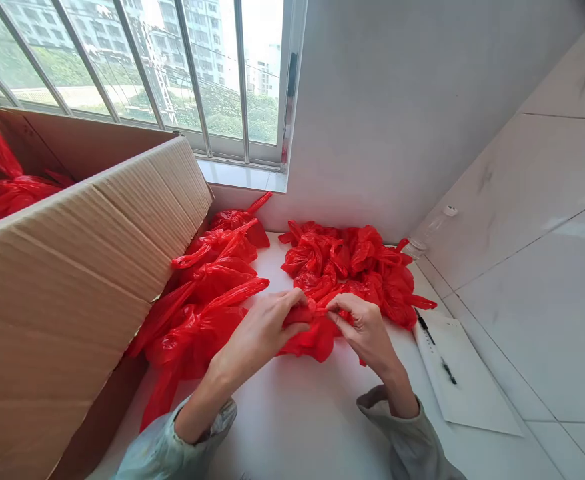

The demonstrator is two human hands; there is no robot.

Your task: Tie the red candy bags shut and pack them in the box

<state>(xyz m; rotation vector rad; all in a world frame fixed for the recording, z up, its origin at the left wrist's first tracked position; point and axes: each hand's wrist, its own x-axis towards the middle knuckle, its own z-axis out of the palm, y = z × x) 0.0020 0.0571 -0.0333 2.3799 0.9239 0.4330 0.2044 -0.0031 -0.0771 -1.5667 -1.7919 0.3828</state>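
1. On the white worktop, right in front of us, a crumpled red bag lies between our two hands and touches the surface.
2. Our left hand pinches the bag's left end. Thumb and fingers are closed on the plastic, so that grip is clenched on the bag.
3. Our right hand pinches the opposite end in the same way, its fingertips close to those of the left above the bag's middle.
4. The bag's long axis runs left to right across our view. Each hand has one end and neither is nearer, and the bulk sags just below and between the two grips.
5. Whether the plastic under the fingers is twisted into a knot we cannot tell, because the fingers hide it.
6. Just beyond the hands a heap of bunched bags sits against the wall. To the left, loose flat bags spread out from beside the cardboard box.
7. To the right, apart from the held bag, lies a sheet of paper with a pen across it.
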